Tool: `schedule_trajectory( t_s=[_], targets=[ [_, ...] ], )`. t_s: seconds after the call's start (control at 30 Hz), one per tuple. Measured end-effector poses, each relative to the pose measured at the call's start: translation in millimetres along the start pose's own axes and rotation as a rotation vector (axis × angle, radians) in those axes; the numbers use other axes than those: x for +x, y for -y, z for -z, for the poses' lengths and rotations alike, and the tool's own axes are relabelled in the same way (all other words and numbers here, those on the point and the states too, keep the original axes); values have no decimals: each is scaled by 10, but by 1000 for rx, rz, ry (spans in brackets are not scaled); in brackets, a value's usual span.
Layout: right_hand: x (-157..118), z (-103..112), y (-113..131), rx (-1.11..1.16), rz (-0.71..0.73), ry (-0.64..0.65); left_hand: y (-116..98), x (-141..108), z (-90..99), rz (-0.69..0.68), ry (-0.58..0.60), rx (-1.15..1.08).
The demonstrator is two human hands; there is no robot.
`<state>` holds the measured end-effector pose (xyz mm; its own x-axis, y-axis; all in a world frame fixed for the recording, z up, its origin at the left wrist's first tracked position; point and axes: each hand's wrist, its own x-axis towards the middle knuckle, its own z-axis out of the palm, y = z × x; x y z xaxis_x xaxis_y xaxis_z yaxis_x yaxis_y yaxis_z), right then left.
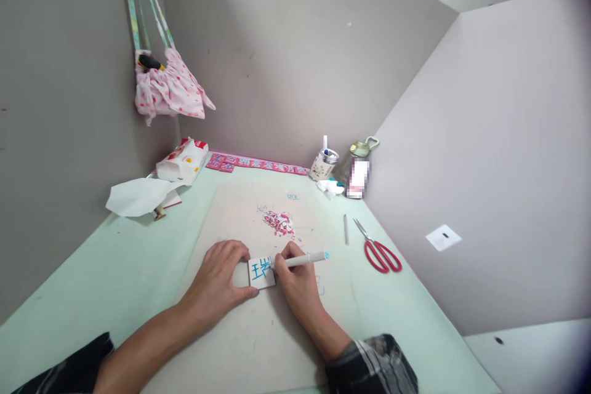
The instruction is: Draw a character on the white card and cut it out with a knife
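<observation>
Clock reference: the white card [261, 273] at centre, 12 directly away from me. The card lies on a pale sheet [240, 345] in front of me, blue strokes on its face. It is near square, so I record no clear long axis.

My left hand [225, 274] is at 9 o'clock, forefinger and thumb pinching the card at its far-left and near-left corners. My right hand [298, 277] is at 3 o'clock, fingers closed round a white marker [307, 259]. The hands are apart, card between; the left is nearer, being in contact. The marker's long axis runs from its tip at the card's right side out to just short of 3. Whether the tip touches, I cannot tell.

Surroundings: red scraps [279, 222] between 12 and 1; a slim grey tool [346, 230] at 2; red-handled scissors [381, 257] near 3, farther out.
</observation>
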<state>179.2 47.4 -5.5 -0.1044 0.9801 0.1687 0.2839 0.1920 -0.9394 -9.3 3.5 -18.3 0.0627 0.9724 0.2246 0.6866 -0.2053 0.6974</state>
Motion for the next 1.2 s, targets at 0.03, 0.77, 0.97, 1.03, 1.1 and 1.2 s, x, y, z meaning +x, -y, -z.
schedule_trajectory(
  t_s=[0.03, 0.77, 0.97, 1.03, 1.1, 1.2],
  targets=[
    [4, 0, -7, 0, -1, -4, -2, 2, 3, 1, 1, 0],
    [-29, 78, 93, -5, -37, 69, 13, 1, -12, -3, 5, -4],
    [-22, 45, 93, -1, -18, 65, 31, 1, -26, -13, -5, -1],
    [-25, 39, 99, 0, -17, 72, 38, -1, -32, -17, -11, 1],
    [-29, 40, 103, -1, -19, 79, 42, -6, -35, -22, -16, 4],
    [-31, 55, 105, -2, -28, 86, 42, -9, -35, -26, -18, 7]
  ],
)
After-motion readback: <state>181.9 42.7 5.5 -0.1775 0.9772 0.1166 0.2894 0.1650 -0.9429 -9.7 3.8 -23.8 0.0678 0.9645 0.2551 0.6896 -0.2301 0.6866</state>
